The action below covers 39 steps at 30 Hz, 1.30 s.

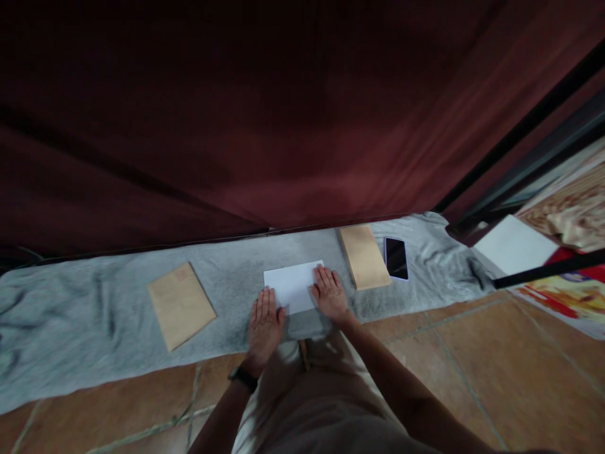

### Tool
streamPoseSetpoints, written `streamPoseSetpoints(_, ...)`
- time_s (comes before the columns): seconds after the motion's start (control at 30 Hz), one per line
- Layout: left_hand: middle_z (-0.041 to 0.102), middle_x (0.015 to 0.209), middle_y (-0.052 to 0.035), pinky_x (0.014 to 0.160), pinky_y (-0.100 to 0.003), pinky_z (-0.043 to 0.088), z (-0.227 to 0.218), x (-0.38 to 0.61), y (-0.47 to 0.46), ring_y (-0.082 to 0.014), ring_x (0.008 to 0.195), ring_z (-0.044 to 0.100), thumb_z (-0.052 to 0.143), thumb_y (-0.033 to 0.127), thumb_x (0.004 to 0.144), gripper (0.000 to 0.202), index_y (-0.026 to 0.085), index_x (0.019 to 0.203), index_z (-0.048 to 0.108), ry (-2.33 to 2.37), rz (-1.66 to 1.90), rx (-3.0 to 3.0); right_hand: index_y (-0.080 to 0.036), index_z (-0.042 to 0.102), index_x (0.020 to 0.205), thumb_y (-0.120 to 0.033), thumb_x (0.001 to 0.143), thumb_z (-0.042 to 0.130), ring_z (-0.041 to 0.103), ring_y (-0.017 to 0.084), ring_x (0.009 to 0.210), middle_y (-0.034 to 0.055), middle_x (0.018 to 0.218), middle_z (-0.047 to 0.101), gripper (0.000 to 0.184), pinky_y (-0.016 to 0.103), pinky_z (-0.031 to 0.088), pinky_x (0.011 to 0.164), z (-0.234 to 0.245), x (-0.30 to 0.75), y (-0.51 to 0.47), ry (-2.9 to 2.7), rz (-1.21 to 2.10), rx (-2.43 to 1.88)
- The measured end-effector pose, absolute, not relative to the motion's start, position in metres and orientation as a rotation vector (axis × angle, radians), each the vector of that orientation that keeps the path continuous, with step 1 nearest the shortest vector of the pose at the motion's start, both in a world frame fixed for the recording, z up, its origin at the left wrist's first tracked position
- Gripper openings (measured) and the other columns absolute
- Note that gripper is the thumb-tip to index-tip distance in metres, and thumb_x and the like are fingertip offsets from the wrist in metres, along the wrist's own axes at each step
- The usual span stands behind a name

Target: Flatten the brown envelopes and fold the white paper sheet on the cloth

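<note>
A folded white sheet of paper (292,289) lies in front of me on a grey cloth (236,277). My left hand (266,321) rests flat at its left edge, fingers stretched out. Across the paper's right side lies my right hand (329,293), also flat with the fingers extended. Just beyond the right hand sits a stack of brown envelopes (365,255). Farther off to the left, a brown envelope (182,306) lies on its own, set at a slant.
A phone (396,258) with a dark screen lies right of the envelope stack. Behind the cloth hangs a dark red curtain (302,157). Dark metal bars (524,123), a white card (515,244) and a printed poster (567,296) stand at the right. Tiled floor (449,359) runs below.
</note>
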<state>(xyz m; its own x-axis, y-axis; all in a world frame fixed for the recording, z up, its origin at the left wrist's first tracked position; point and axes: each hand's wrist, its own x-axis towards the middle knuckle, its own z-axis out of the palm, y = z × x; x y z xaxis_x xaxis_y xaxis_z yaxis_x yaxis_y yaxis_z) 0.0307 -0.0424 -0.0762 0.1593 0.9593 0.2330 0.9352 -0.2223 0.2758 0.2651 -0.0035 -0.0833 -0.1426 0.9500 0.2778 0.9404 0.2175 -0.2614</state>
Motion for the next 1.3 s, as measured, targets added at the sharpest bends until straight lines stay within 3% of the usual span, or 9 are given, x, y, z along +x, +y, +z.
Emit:
streamPoseSetpoints(0.27,0.040,0.163,-0.0199,0.126,-0.055,0.024,-0.077,0.021,-0.054,-0.0334,0.152,0.038,0.034,0.040,0.106,0.062,0.008,0.158,0.040,2.103,0.611,2.171,-0.012,0.041,0.158,-0.035,0.108,0.041,0.045,0.031,0.146,0.0142,0.159,0.048,0.055,0.050,0.029,0.122,-0.085,0.294,-0.021,-2.073,-0.032,-1.823)
streamPoseSetpoints(0.47,0.042,0.163,-0.0178,0.127,-0.055,0.022,-0.074,0.017,-0.058,-0.0315,0.153,0.036,0.033,0.033,0.105,0.058,0.010,0.157,0.043,2.152,0.553,2.138,-0.013,0.052,0.149,-0.031,0.104,0.047,0.050,0.031,0.139,0.0144,0.155,0.053,0.048,0.046,0.036,0.117,-0.073,0.309,-0.031,-2.045,0.070,-1.904)
streamPoseSetpoints(0.63,0.042,0.163,-0.0178,0.127,-0.056,0.021,-0.073,0.021,-0.058,-0.0317,0.154,0.034,0.033,0.031,0.105,0.057,0.010,0.157,0.043,2.170,0.549,2.130,-0.017,0.061,0.136,-0.027,0.101,0.051,0.066,0.024,0.114,0.0147,0.131,0.067,0.038,0.033,0.049,0.097,-0.051,0.292,-0.024,-1.886,0.356,-2.123)
streamPoseSetpoints(0.83,0.041,0.163,-0.0173,0.127,-0.055,0.021,-0.071,0.021,-0.060,-0.0317,0.155,0.033,0.032,0.032,0.105,0.058,0.009,0.158,0.041,2.177,0.514,2.161,-0.018,0.065,0.119,-0.028,0.097,0.058,0.071,0.020,0.091,0.0075,0.102,0.074,0.025,0.025,0.046,0.076,-0.039,0.276,-0.007,-1.633,0.661,-2.271)
streamPoseSetpoints(0.97,0.041,0.163,-0.0174,0.128,-0.054,0.020,-0.071,0.021,-0.061,-0.0308,0.155,0.033,0.031,0.032,0.105,0.058,0.009,0.157,0.042,2.182,0.523,2.150,-0.021,0.069,0.088,-0.024,0.088,0.061,0.065,0.017,0.071,-0.0012,0.073,0.068,0.009,0.024,0.041,0.064,-0.041,0.283,-0.001,-1.527,0.826,-2.066)
streamPoseSetpoints(1.03,0.041,0.163,-0.0169,0.128,-0.055,0.020,-0.071,0.019,-0.061,-0.0302,0.155,0.032,0.031,0.033,0.106,0.057,0.011,0.157,0.043,2.162,0.552,2.139,-0.022,0.066,0.075,-0.026,0.087,0.060,0.061,0.015,0.065,-0.0038,0.066,0.063,0.014,0.023,0.040,0.061,-0.040,0.285,0.002,-1.535,0.868,-1.964)
streamPoseSetpoints(1.1,0.043,0.163,-0.0163,0.128,-0.056,0.020,-0.070,0.016,-0.059,-0.0296,0.155,0.033,0.031,0.035,0.106,0.057,0.013,0.157,0.044,2.120,0.604,2.113,-0.022,0.066,0.077,-0.031,0.090,0.057,0.061,0.015,0.067,-0.0036,0.069,0.065,0.018,0.023,0.042,0.062,-0.032,0.287,0.006,-1.533,0.854,-1.896)
streamPoseSetpoints(1.3,0.047,0.161,-0.0154,0.125,-0.052,0.031,-0.069,0.002,-0.051,-0.0251,0.151,0.041,0.029,0.042,0.107,0.058,0.019,0.160,0.037,1.971,0.881,1.875,-0.020,0.070,0.114,-0.041,0.106,0.040,0.070,0.022,0.093,0.0068,0.103,0.076,0.037,0.032,0.056,0.082,0.026,0.292,0.019,-1.539,0.451,-1.526)
